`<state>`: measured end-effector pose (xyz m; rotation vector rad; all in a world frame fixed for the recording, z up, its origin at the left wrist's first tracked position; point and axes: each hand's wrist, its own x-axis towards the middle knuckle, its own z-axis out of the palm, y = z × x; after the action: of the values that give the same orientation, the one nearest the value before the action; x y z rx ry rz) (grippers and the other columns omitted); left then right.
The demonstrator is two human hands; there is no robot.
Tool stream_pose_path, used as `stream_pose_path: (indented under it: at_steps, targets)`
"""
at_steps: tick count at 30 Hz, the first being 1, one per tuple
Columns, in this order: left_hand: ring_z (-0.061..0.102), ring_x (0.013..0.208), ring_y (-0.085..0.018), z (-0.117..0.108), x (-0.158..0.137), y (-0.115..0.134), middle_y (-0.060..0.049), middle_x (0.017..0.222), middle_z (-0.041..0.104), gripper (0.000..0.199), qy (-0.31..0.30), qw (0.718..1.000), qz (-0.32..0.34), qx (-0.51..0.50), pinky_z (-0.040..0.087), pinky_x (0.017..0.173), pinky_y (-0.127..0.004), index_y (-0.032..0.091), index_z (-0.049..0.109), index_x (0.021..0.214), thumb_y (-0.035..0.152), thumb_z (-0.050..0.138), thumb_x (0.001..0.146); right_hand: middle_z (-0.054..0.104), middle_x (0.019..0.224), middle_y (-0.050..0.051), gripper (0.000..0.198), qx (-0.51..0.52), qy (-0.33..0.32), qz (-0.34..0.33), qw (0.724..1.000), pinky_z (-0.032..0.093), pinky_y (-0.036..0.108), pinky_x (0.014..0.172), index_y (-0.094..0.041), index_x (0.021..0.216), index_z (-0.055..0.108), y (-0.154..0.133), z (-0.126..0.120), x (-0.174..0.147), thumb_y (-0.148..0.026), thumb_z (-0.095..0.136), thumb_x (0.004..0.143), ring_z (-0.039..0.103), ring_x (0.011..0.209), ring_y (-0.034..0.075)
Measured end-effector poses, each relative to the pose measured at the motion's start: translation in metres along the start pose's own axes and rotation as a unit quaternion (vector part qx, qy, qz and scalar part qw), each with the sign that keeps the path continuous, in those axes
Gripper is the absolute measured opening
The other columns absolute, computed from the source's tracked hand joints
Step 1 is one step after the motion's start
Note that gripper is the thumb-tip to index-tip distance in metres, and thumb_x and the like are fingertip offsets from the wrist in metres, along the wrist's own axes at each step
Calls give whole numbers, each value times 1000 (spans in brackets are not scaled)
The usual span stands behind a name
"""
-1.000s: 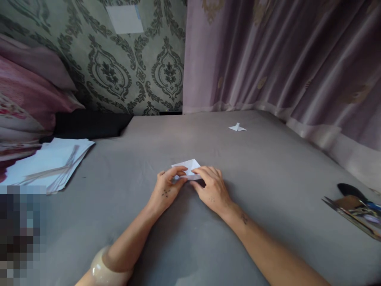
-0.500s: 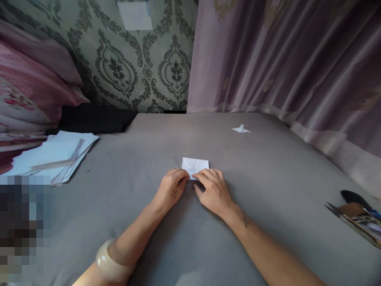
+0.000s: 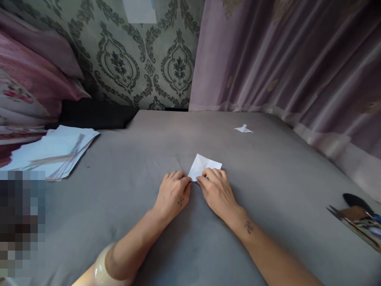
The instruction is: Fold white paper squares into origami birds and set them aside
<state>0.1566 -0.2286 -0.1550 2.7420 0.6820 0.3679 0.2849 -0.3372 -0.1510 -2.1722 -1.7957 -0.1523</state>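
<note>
A small folded white paper [image 3: 201, 165] lies on the grey cloth surface, turned at an angle with a faint crease across it. My left hand [image 3: 175, 188] pinches its near left corner between thumb and fingers. Curled over the near right part, my right hand [image 3: 216, 184] grips the edge close to that same corner. The fingertips of both hands almost meet. My right fingers hide the paper's lower right side.
A small folded paper figure [image 3: 244, 128] sits toward the back right. Stacked white sheets [image 3: 65, 149] lie at left beside a black cloth [image 3: 95, 115]. Pointed metal tools and a brown item [image 3: 355, 213] are at the right edge. Curtains [image 3: 253, 59] border the far right.
The paper has turned from lying square to lying at an angle, with one corner toward me. Both hands have shifted slightly right along with it. The camera view has moved a little.
</note>
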Motion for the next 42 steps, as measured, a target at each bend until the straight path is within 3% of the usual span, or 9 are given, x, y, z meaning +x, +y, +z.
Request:
stream_pose_path:
  at_steps: [6, 22, 28, 31, 34, 37, 40, 42]
  targets:
    - [61, 81, -19, 5, 6, -11, -5, 83, 65, 16, 25, 991, -56, -116, 46, 74, -30, 19, 70, 83, 20, 54, 86, 63, 90, 4, 17, 56, -2, 48, 997, 34, 34, 84, -22, 87, 70, 8, -1, 9, -24, 54, 92, 54, 89, 19]
    - [59, 75, -20, 12, 13, -12, -8, 79, 62, 18, 28, 993, -86, -72, 44, 69, -31, 16, 64, 78, 22, 50, 87, 67, 89, 2, 6, 52, -8, 114, 992, 35, 35, 83, -21, 81, 66, 11, 6, 20, -23, 62, 85, 59, 91, 21]
    - [58, 71, -16, 12, 14, -21, -4, 78, 62, 11, 24, 980, -114, -163, 44, 66, -27, 17, 60, 82, 11, 51, 82, 68, 89, 1, 6, 73, -14, 138, 988, 36, 35, 83, -22, 78, 65, 14, 6, 22, -25, 64, 83, 60, 90, 20]
    - [58, 72, -15, 11, 14, -20, -3, 80, 62, 14, 57, 972, -133, -187, 46, 67, -27, 16, 61, 82, 7, 50, 80, 68, 88, 0, 7, 73, -20, 141, 987, 36, 34, 83, -22, 77, 65, 14, 5, 23, -26, 64, 82, 61, 89, 19]
    - [60, 84, -16, 13, 13, -15, -5, 90, 63, 20, 103, 972, -31, -208, 49, 76, -29, 17, 63, 89, 6, 46, 84, 68, 87, 1, 8, 72, -19, 133, 988, 37, 34, 83, -22, 77, 64, 14, 5, 23, -26, 63, 83, 61, 88, 19]
    - [58, 94, -18, 18, 11, -12, -7, 101, 64, 28, 68, 972, 105, -197, 50, 84, -30, 18, 63, 100, 6, 40, 89, 69, 87, 2, 8, 72, -16, 127, 989, 37, 35, 83, -22, 77, 64, 15, 6, 23, -26, 62, 83, 62, 89, 20]
    - [57, 94, -19, 19, 10, -10, -8, 102, 63, 32, 18, 980, 140, -138, 51, 86, -32, 16, 63, 106, 5, 38, 89, 70, 93, 1, 8, 112, -12, 124, 986, 39, 36, 87, -23, 88, 65, 19, 4, 20, -26, 62, 82, 62, 93, 20]
    - [56, 94, -20, 17, 9, -9, -9, 103, 62, 33, 0, 985, 135, -109, 51, 86, -33, 15, 63, 107, 4, 37, 89, 68, 104, 3, 26, 156, 21, 129, 979, 40, 36, 91, -24, 106, 61, 23, -1, 15, -28, 63, 80, 61, 99, 20]
